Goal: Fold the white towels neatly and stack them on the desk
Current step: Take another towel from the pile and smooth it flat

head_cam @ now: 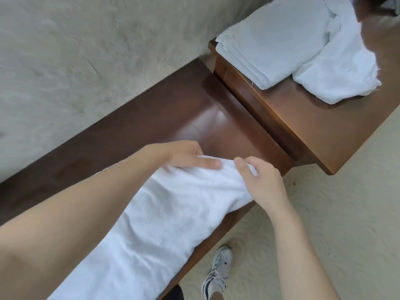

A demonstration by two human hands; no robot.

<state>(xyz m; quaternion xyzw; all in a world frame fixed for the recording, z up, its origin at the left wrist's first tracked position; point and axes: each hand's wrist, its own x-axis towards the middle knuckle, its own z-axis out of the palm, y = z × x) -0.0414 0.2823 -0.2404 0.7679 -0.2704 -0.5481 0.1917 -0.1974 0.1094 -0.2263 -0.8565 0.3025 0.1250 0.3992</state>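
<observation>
A long white towel (164, 217) lies stretched along the dark wooden desk (218, 124), running from the lower left up to the middle. My left hand (186, 155) pinches its far end at the left corner, thumb on top. My right hand (264, 180) grips the same end at the right corner, fingers curled into the cloth. On the raised wooden section (303, 118) at the upper right sits a stack of folded white towels (270, 40), with a rumpled white towel (337, 70) beside it.
A textured pale wall runs along the far side of the desk. Patterned beige carpet (337, 213) lies to the right, where my sneaker (217, 271) stands close to the desk's front edge.
</observation>
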